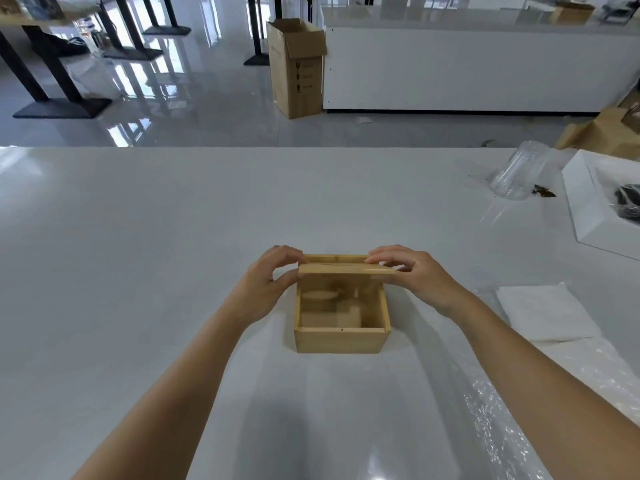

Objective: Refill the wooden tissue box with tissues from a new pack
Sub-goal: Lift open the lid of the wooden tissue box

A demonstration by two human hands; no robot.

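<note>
The wooden tissue box [341, 340] stands on the white table [173, 237] right in front of me. Its inside looks empty of tissues, with only the wood showing. A thin wooden lid panel [346, 269] sits at the box's far end, slid most of the way off. My left hand [268, 289] pinches the panel's left end and my right hand [412, 275] pinches its right end. A stack of white tissues [543, 311] lies on crinkled clear plastic wrap [588, 393] to the right of the box.
A clear plastic cup [517, 174] lies on its side at the far right, beside a white box [602, 209] with something dark in it. Beyond the table are a tall cardboard carton [298, 71], a white counter [478, 64] and black table legs.
</note>
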